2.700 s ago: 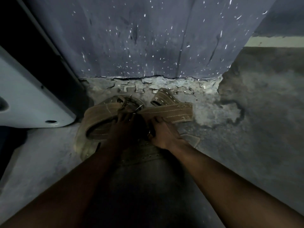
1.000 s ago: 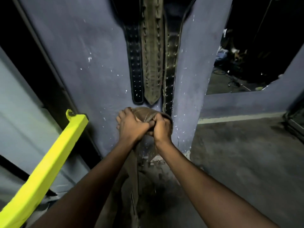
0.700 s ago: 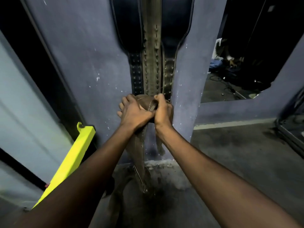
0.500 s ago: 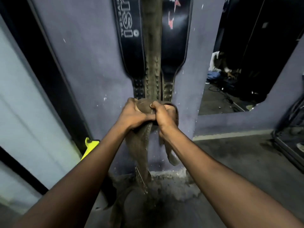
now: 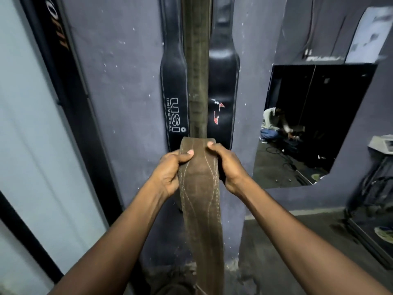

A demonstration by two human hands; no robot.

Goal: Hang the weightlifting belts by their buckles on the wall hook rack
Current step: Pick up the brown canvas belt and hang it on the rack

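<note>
I hold a wide brown leather belt [image 5: 198, 188] upright in front of a purple-grey pillar. My left hand [image 5: 170, 173] grips its left edge and my right hand [image 5: 227, 167] grips its right edge, both near the folded top. The rest of the belt hangs down between my forearms to the bottom of the view. On the pillar behind hang a black belt marked USI [image 5: 175, 92], a narrow brown belt [image 5: 197, 67] and a second black belt [image 5: 223, 88]. Their buckles and the hook rack are above the frame.
A white panel with a black frame [image 5: 70, 103] runs along the left. To the right of the pillar, an opening [image 5: 308, 124] shows a crouching person [image 5: 274, 124] in a dark room. A shoe [image 5: 385, 233] lies on the floor at the far right.
I lifted the brown belt from the floor pile and raised it up the pillar. My view tilted upward, and the belt now hangs flat and long between both hands.
</note>
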